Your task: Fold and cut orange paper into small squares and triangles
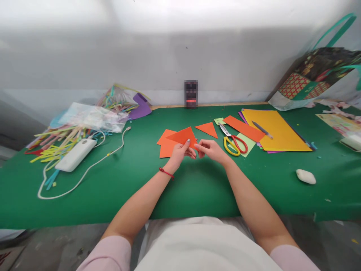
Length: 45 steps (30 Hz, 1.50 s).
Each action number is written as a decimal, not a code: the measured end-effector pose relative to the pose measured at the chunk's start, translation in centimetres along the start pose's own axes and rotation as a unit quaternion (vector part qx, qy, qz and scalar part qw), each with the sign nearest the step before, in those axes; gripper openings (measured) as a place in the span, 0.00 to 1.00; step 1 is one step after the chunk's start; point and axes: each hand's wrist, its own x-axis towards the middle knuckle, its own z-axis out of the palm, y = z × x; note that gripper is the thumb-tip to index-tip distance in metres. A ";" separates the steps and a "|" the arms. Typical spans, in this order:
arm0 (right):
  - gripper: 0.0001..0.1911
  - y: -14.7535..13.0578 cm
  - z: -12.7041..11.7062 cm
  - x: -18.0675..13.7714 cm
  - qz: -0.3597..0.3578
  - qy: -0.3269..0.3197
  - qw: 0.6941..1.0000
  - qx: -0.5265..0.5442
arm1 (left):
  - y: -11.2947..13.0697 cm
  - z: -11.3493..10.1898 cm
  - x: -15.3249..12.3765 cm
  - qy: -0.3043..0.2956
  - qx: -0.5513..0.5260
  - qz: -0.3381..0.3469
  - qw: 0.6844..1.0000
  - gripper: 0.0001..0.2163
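A patterned bag (316, 77) with teal handles stands at the far right of the counter (197, 184), leaning on the wall; its contents cannot be made out; a clear plastic packet (90, 117) lies at the far left on a heap of coloured paper strips (59, 145), and what it holds cannot be told.

The left hand (180, 152) and the right hand (211, 149) meet over the middle of the counter; the fingers (186, 145) of the left hand are closed on the near edge of an orange paper triangle (183, 136), and the right hand's fingers pinch the same edge just beside them; the triangle is flat, plain orange, with one point directed right, raised slightly above a second orange sheet (167, 146) lying on the counter beneath it.

Orange pieces counted: four; the held triangle, the sheet below it, one smaller loose triangle (208, 129) to the right, and one orange strip (243, 128) overlapping the yellow sheet (278, 130).

One pair of scissors (232, 143) with one yellow and one red handle loop lies just right of the right hand, on pale green paper; one pencil (262, 129) rests on the yellow sheet; one white eraser-like lump (306, 176) lies apart at the right; one white power bank (76, 154) with a white cable (84, 175) lies at the left.
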 end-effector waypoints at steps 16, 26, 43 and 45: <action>0.21 -0.2 -0.1 0.0 0.033 -0.051 0.996 0.062 | 0.1 0.2 -0.3 0.009 0.036 0.025 0.999 0.31; 0.20 -0.4 -0.5 0.0 0.045 -0.061 0.995 0.064 | 0.7 -0.6 -0.3 0.070 0.036 0.055 0.995 0.31; 0.09 0.5 -5.0 -0.5 0.171 0.296 0.890 -0.300 | 0.5 -0.9 0.3 0.104 0.124 0.042 0.986 0.16; 0.12 0.9 -6.8 -1.2 0.240 0.321 0.833 -0.382 | 0.3 -1.1 0.5 0.116 0.120 0.038 0.985 0.14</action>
